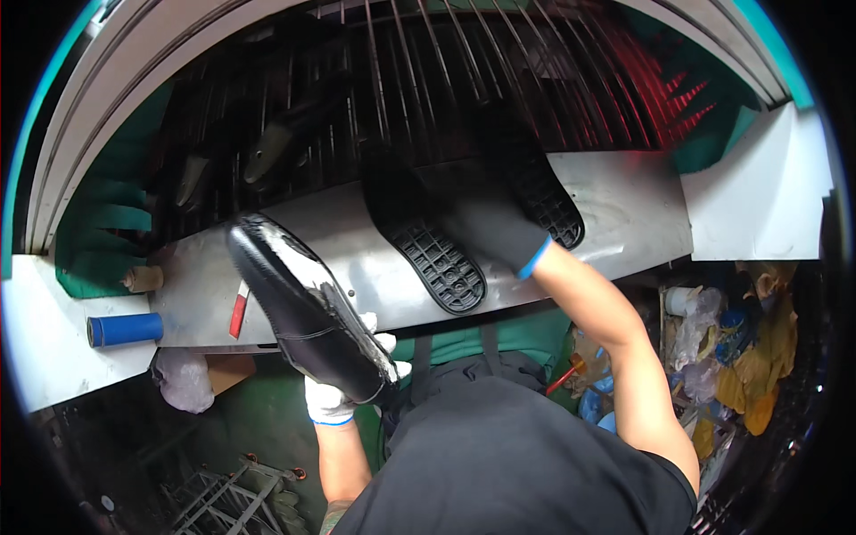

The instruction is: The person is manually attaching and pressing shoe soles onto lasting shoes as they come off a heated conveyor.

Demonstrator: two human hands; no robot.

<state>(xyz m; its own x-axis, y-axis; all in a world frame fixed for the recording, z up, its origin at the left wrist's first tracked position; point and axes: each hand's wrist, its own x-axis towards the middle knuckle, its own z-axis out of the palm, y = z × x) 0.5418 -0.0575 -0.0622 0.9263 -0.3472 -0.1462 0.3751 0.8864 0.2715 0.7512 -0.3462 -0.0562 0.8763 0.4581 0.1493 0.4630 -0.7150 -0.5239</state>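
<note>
Two shoes rest sole-up on the steel shelf (615, 214) in front of you, and a third is in your grip. Your left hand (343, 383), in a white glove, is clamped around the heel end of a black shoe on its last (303, 308), holding it tilted just below the shelf's near edge, toe pointing up and to the left. Your right hand (486, 227), in a dark glove with a blue cuff, lies over the shelf between the two treaded shoes; whether its fingers are closed on anything cannot be told. The nearer treaded shoe (437, 263) sits just left of that hand, overhanging the shelf's near edge. The farther one (544, 201) lies just right of it. Behind the shelf a wire rack (419, 80) runs back into the dark. At the shelf's left end a blue roll (125, 328) lies on its side.
</note>
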